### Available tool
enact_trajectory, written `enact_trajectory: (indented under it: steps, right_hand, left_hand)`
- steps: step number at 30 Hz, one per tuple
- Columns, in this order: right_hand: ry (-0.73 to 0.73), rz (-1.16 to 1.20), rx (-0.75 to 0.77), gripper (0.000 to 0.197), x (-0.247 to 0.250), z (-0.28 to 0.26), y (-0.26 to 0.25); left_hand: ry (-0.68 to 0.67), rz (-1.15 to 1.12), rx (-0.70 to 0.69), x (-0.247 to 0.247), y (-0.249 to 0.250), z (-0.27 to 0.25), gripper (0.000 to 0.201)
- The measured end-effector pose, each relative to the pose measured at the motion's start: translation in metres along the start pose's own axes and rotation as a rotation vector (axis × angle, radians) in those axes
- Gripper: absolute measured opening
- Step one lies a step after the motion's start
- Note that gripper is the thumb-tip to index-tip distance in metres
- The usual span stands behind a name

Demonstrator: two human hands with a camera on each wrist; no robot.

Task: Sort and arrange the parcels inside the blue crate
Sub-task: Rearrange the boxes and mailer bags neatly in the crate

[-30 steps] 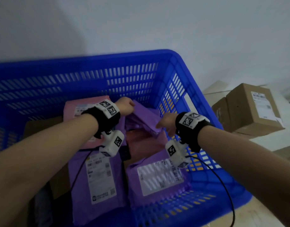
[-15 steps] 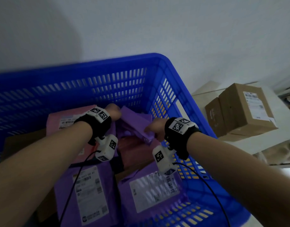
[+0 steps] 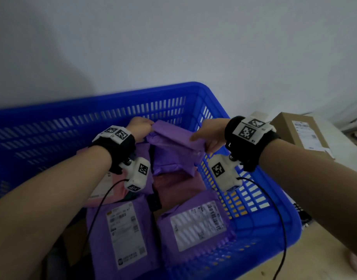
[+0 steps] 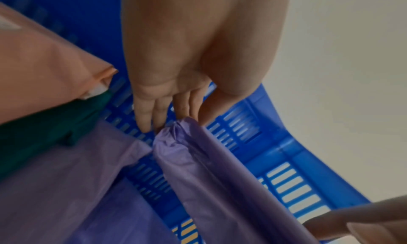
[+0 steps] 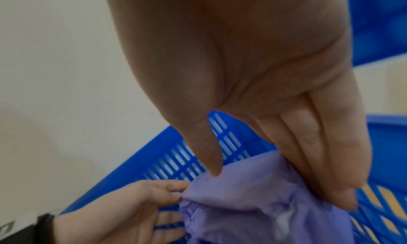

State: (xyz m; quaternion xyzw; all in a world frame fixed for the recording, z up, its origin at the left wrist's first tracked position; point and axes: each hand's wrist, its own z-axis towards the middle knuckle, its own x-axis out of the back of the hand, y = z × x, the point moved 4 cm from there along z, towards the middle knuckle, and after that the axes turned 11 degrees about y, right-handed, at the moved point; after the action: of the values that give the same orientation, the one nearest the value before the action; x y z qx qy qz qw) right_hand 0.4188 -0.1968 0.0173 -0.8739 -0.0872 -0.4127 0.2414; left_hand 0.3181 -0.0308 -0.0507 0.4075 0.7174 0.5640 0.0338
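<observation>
Blue crate (image 3: 254, 235): slatted plastic, set against a pale wall (image 3: 173, 47); fills most of the head view. Parcels lie inside it.

Cardboard box (image 3: 300, 132): outside the crate, to its right, white label facing up.

Crate contents, near side: two purple labelled parcels lying flat, side by side, labels up, one on the left (image 3: 121, 235) and one on the right (image 3: 195, 225), the right one close against the crate's right wall. Behind the left one, a pink parcel (image 3: 105, 188), partly hidden by the left forearm. A reddish parcel (image 3: 175, 182) lies between the near purple ones and the lifted one. In the left wrist view something dark green (image 4: 48, 124) sits under the pink parcel; cannot tell what it is.

Lifted purple parcel (image 3: 173, 138): held above the others near the crate's far right corner, tilted, unlabelled side up.

Right hand (image 3: 210, 132): grip closed on the parcel's right end, thumb on top and fingers (image 5: 330, 160) underneath.

Left hand (image 3: 141, 126): grip on the parcel's left end; fingertips (image 4: 145, 122) nearly straight, meeting the crumpled purple corner, thumb against the top edge.
</observation>
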Motion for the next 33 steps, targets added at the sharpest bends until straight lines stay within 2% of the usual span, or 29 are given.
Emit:
enact_trajectory:
  steps: [2, 5, 9, 15, 17, 20, 23, 28, 31, 33]
  right_hand:
    - [0.036, 0.01, 0.013, 0.047, 0.009, -0.006, 0.003]
    - [0.069, 0.087, 0.038, 0.031, 0.017, -0.014, 0.005]
    - [0.153, 0.138, 0.083, 0.032, 0.026, -0.02, 0.006]
    - [0.257, 0.312, 0.148, 0.022, 0.029, -0.033, -0.003]
    - [0.286, 0.394, 0.165, 0.021, 0.027, -0.035, -0.007]
    - [0.318, 0.465, 0.216, 0.037, 0.024, -0.037, -0.013]
    - [0.339, 0.472, 0.316, 0.03, 0.02, -0.043, -0.021]
    - [0.341, 0.588, 0.404, 0.026, 0.016, -0.05, -0.027]
    - [0.285, 0.592, 0.347, 0.025, 0.012, -0.05, -0.023]
    - [0.196, 0.593, 0.307, 0.028, 0.006, -0.05, -0.017]
  left_hand:
    - [0.006, -0.047, 0.012, 0.009, 0.006, -0.009, 0.022]
    - [0.01, -0.119, -0.001, 0.026, 0.012, -0.022, 0.033]
    - [0.012, -0.209, -0.026, 0.046, 0.015, -0.038, 0.036]
    - [0.044, -0.329, -0.066, 0.078, 0.014, -0.063, 0.037]
    - [0.066, -0.333, -0.092, 0.089, 0.012, -0.071, 0.041]
    - [0.061, -0.357, -0.157, 0.102, 0.007, -0.084, 0.049]
    - [0.177, -0.204, -0.248, 0.115, 0.0, -0.093, 0.056]
    - [0.237, -0.267, -0.192, 0.123, -0.009, -0.097, 0.047]
    - [0.177, -0.292, -0.167, 0.12, -0.015, -0.1, 0.036]
    - [0.129, -0.295, -0.13, 0.115, -0.021, -0.102, 0.031]
